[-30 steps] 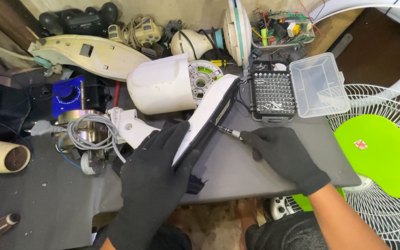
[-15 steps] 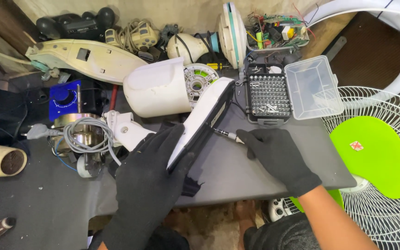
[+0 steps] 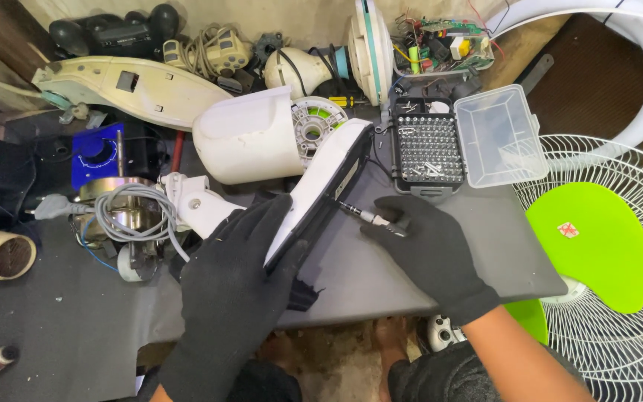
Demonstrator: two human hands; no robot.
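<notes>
Panel braced on edge, driver tip at its dark side.

Left hand (image 3: 236,286), black-gloved, has its fingers wrapped shut round the near end of the long white plastic panel with a black inner edge (image 3: 320,192), tilting it up off the grey bench (image 3: 381,279) at scene centre so that edge faces right. Right hand (image 3: 429,253), fingers closed on the slim metal-shafted screwdriver (image 3: 362,214), lays the shaft level, tip touching the black edge. Open black bit case with clear lid (image 3: 429,149) sits just beyond, within reach; white motor housing (image 3: 251,138) lies at the panel's far end.
</notes>
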